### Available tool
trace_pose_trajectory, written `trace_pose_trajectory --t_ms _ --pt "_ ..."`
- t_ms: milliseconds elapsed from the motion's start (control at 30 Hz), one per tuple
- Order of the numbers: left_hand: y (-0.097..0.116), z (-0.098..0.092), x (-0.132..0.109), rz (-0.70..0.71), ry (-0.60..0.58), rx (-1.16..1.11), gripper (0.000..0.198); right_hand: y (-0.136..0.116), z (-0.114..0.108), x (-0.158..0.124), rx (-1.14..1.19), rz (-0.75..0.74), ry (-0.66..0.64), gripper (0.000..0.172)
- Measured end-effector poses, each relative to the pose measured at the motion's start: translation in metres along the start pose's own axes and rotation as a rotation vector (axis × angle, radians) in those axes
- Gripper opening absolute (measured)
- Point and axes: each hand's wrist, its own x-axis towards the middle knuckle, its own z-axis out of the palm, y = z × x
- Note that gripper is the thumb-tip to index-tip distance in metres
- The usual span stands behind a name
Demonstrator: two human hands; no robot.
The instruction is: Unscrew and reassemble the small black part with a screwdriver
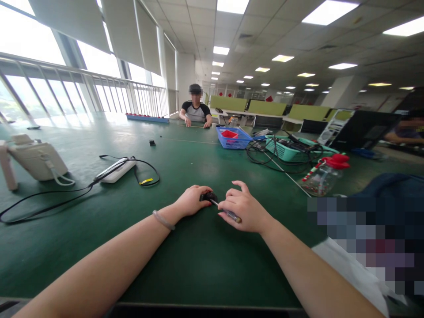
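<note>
On the green table mat [205, 260], my left hand [191, 201] is closed over a small black part [208, 196] and presses it down on the surface. A thin bracelet sits on that wrist. My right hand [243, 207] pinches a slim metal tool [228, 213] like a small screwdriver, its tip laid against the black part. The two hands almost touch, just past the middle of the table in front of me.
A white power strip [115, 170] with a black cable lies front left, a cream device [36, 161] beyond it. A blue basket [233, 138], a teal basket of cables [291, 150] and a red-capped bottle [323, 174] stand to the right. A person sits at the far edge.
</note>
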Motion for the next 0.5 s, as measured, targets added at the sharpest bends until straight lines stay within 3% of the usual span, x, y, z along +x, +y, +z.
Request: trace_pose_trajectory --t_ms 500 --pt "-0.0017 0.0008 -0.0004 0.014 0.005 -0.009 0.045 0.0009 0.0036 -0.002 0.178 0.083 0.128 0.009"
